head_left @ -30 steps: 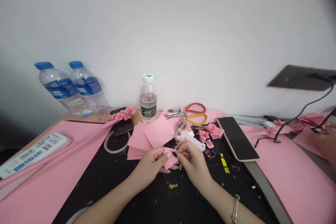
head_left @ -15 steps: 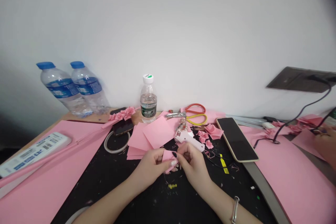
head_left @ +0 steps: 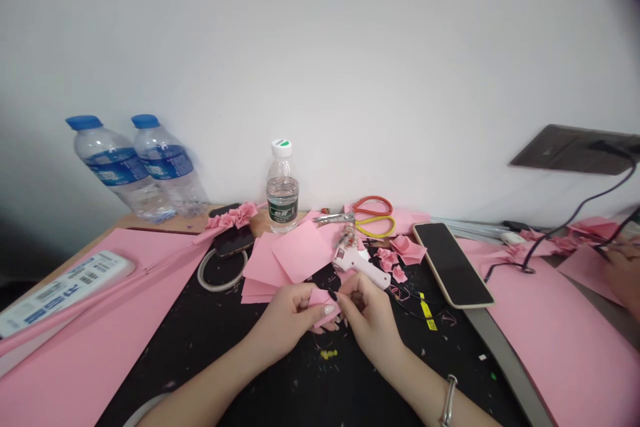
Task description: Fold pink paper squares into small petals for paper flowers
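Note:
Both my hands meet over the black mat (head_left: 280, 373) at the table's middle and pinch one small pink paper piece (head_left: 320, 303). My left hand (head_left: 290, 317) grips it from the left with thumb and fingers closed. My right hand (head_left: 367, 313) pinches its right edge; a bracelet sits on that wrist. Just beyond my fingers lie a stack of pink paper squares (head_left: 293, 255) and a white glue gun (head_left: 360, 261).
Three water bottles (head_left: 150, 167) stand at the wall. Scissors (head_left: 365, 217), small pink paper flowers (head_left: 400, 253), a phone (head_left: 453, 263), a tape ring (head_left: 220, 270), large pink sheets (head_left: 75, 347) and a white box (head_left: 55, 290) surround the mat. Another person's hand (head_left: 623, 273) works at far right.
The pink piece has been folded smaller between my fingers, and my hands have drawn slightly closer together. Everything else stays put.

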Demonstrator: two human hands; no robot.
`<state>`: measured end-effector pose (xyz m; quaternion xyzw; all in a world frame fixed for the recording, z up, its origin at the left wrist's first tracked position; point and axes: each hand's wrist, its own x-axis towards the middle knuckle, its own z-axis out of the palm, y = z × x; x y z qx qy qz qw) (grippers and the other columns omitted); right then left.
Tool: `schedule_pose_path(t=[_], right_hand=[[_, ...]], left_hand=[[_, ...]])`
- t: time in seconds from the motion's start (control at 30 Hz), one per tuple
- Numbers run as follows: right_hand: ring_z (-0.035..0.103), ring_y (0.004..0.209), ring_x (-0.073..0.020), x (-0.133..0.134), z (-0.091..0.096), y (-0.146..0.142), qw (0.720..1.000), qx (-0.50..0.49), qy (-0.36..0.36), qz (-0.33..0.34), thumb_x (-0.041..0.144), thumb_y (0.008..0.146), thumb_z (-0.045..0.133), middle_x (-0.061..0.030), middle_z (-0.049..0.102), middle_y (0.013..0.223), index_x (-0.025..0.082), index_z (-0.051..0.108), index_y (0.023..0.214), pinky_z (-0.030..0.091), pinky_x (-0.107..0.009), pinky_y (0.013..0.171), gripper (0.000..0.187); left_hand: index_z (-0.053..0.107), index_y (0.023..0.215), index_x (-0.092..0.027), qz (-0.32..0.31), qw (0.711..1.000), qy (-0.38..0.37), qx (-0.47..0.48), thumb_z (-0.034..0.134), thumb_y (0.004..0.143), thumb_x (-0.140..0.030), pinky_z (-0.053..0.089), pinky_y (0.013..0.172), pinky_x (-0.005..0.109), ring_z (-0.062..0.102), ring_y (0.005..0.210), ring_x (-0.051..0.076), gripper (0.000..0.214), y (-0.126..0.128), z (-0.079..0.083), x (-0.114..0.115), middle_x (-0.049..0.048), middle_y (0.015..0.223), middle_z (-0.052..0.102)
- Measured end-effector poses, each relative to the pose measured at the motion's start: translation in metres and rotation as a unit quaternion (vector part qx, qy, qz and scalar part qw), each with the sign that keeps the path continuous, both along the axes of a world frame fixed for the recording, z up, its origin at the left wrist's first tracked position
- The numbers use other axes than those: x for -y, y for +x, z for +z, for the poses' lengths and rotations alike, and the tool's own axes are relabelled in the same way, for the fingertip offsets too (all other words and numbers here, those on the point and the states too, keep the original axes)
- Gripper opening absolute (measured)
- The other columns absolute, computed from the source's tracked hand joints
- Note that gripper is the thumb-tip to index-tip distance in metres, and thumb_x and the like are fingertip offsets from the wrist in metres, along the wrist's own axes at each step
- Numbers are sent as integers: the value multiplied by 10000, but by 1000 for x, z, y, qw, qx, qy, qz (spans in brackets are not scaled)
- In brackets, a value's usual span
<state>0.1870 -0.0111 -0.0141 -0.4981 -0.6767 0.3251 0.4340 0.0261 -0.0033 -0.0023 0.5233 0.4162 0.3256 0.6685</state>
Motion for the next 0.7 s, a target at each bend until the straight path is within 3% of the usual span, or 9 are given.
schedule_pose_path(t=[0.53,0.7], right_hand=[[422,432,-104,0,5,-2,999,-33,-34,-9,256,799,555,43,457,538,194,473,673,332,-220,411,164],[405,421,-98,-2,6,1,996,-61,-60,9,252,855,453,60,432,549,198,451,800,316,-213,401,77]], left_hand=[[619,736,-112,-17,1000,13,12,603,758,-263,456,586,232,657,652,174,153,-2,-3,-1,43,683,699],[636,794,-105,3,1000,-3,-2,608,747,-311,465,579,244,666,672,196,214,-3,-1,-3,69,717,716]])
